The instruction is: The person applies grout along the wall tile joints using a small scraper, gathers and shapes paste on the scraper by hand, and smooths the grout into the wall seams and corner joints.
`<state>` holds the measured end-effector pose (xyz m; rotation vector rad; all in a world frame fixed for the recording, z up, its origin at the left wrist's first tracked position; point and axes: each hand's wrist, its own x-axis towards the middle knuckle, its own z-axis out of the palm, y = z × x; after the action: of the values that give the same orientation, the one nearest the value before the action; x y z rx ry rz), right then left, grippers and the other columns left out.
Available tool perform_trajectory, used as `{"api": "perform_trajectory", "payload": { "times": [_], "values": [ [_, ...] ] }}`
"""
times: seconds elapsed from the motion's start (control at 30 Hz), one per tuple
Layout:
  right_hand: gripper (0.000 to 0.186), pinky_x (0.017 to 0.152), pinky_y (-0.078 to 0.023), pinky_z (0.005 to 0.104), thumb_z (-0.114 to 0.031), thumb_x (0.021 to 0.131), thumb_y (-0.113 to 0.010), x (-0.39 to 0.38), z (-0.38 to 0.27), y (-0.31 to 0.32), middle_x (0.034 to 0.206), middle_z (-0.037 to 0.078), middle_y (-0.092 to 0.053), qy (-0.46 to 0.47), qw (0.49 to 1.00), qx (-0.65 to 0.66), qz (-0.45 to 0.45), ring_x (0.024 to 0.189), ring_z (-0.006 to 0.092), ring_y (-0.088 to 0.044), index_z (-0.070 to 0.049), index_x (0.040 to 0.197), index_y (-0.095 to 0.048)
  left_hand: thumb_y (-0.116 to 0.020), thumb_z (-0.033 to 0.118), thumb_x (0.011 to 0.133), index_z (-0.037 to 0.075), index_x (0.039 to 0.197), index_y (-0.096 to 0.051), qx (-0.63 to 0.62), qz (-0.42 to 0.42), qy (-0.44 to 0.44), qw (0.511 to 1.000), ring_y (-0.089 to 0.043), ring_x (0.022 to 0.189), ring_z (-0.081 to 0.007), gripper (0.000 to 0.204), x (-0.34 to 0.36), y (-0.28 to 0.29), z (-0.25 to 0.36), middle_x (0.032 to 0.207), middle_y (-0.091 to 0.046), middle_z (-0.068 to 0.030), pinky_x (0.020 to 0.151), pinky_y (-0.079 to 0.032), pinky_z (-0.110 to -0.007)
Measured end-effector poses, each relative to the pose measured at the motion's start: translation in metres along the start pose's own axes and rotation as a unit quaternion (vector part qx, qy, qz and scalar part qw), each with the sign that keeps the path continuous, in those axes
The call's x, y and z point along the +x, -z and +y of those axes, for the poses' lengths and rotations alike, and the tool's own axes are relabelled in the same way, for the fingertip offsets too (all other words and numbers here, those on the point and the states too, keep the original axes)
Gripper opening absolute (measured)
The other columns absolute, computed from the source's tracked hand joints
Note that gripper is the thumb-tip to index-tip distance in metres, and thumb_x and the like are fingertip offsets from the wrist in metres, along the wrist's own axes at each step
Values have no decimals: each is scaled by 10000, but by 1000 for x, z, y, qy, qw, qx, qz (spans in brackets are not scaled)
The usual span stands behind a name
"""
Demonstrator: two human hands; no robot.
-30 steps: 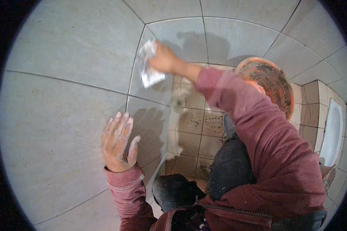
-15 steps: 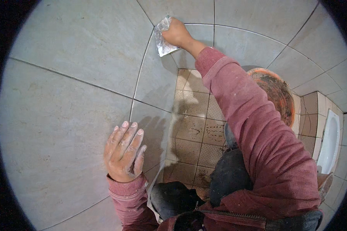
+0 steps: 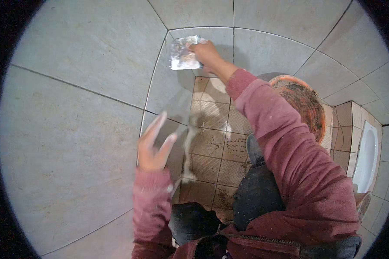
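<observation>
My right hand grips a flat metal scraper blade, smeared with white. The blade is held near the corner where two grey tiled walls meet; whether it touches the tiles I cannot tell. Lower down, in front of the left wall, my left hand holds nothing. Its thumb and fingers stand apart, blurred by motion, and they look dusted with white. White joint lines run between the wall tiles.
Brown patterned tiles cover the floor, with dirty marks on them. An orange round tub, crusted inside with dried material, stands beyond my right forearm. A white ceramic basin is at the far right. My knees show below.
My right hand has brought the scraper down and slightly right, away from the wall corner, and turned its blade. My left hand has shifted right and up, its thumb now farther from its fingers.
</observation>
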<state>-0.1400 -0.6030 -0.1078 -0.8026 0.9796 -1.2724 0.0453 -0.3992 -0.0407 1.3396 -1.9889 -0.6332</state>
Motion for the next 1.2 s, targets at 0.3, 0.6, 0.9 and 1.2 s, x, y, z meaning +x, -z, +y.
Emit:
{"api": "perform_trajectory", "payload": {
  "times": [0.3,0.6,0.9,1.2],
  "values": [
    [184,600,-459,407,-90,810,-490,19,16,-18,851,148,-558,-118,966,230,-4,723,260,-577,45,934,-492,-540,290,831,-29,1008,-502,-321,114,270,901,-548,589,-151,366,149,-70,-29,779,-519,-94,482,-465,-262],
    [195,431,-433,438,-142,798,-491,28,-1,-23,778,147,-541,-171,972,159,-7,594,272,-558,1,930,-489,-460,79,789,-60,910,-519,-229,165,174,944,-586,445,-210,194,190,-70,-26,637,-574,-131,363,-467,-296],
    [341,587,-455,455,-102,728,-502,30,-4,-28,903,226,-558,-21,994,-36,105,752,343,-573,84,1010,-464,-438,114,823,-51,878,-485,-407,214,277,844,-531,452,-154,181,184,-82,-41,610,-520,-86,367,-462,-274],
    [346,784,-425,409,-135,702,-555,35,-12,-18,971,285,-538,210,917,-326,90,909,402,-529,64,975,-480,-496,295,856,55,982,-486,-619,196,307,695,-510,519,-136,272,181,-107,-56,728,-537,-40,418,-417,-218]
  ]
}}
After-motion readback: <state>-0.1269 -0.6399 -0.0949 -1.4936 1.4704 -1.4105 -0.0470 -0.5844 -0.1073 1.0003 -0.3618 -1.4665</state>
